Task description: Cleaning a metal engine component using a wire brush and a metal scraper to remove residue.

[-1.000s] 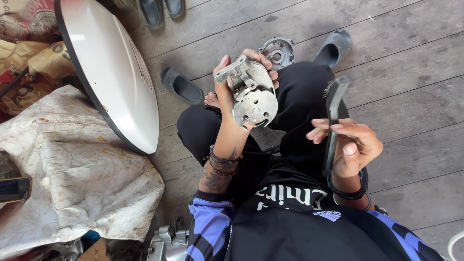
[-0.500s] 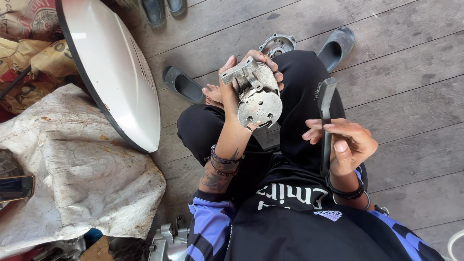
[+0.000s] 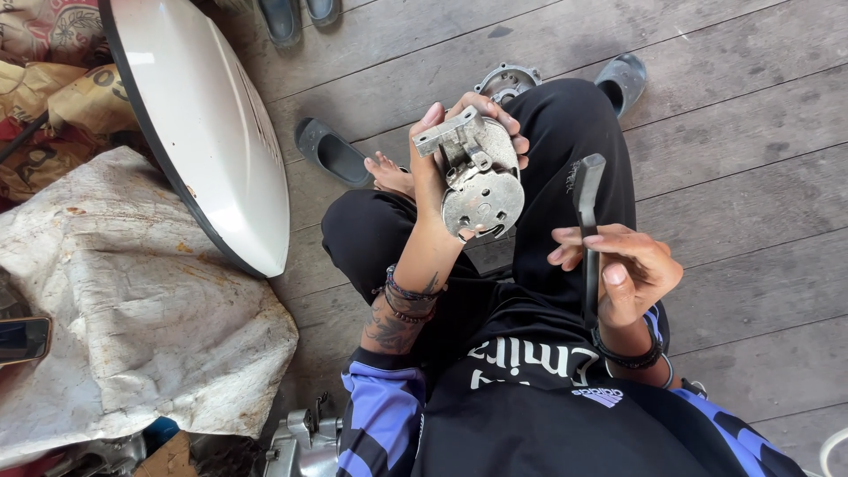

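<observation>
A grey metal engine part (image 3: 477, 181) is held up over the person's lap, the left hand (image 3: 442, 159) wrapped closed around its upper end. Just right of the part, the right hand (image 3: 623, 269) is closed on a dark flat bar (image 3: 587, 230), upright. Beyond the part, a round metal cover (image 3: 505, 81) lies on the plank floor (image 3: 751, 177); a white panel (image 3: 199, 124) leans well left of the part.

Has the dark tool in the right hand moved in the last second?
Yes. The dark tool in the right hand has tipped more upright, its top nearer the grey sandal on the plank floor.
</observation>
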